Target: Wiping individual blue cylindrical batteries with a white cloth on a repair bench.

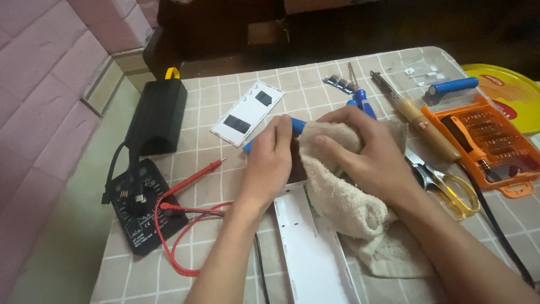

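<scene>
Tablecloth of checked beige fabric point(315, 84) covers the work surface and carries every item, so rigid parts laid on it should not slide much. Upon it, the cream terry-cloth towel point(343, 197) is the largest item in hand: soft, limp and absorbent, it drapes over the table edge side and bunches freely, so it can be gathered anywhere along its pile. The right hand point(365, 152) has its fingers closed together over a wad of this towel, pressing it against one end of the blue cylindrical battery cell point(296, 125). That cell sits between both hands, above the white rectangular plastic casing point(315, 253); only a short blue length shows. It looks rigid, smooth-sleeved and probably slippery, moderately dense for its size, and best gripped around the barrel, clear of the end terminals. The left hand point(270, 157) clamps it so, fingertips wrapped over the barrel. The casing appears hard, light and glossy. To the left lie a black digital multimeter point(143, 211) with thin flexible red test leads point(185, 225), and a black boxy plastic unit with a yellow loop point(157, 112). To the right lie an orange plastic screwdriver-bit case point(489, 141), a wooden-handled soldering iron point(419, 121) and yellow-handled steel scissors point(450, 188), all stiff; the iron's tip and scissor blades warrant care.
</scene>
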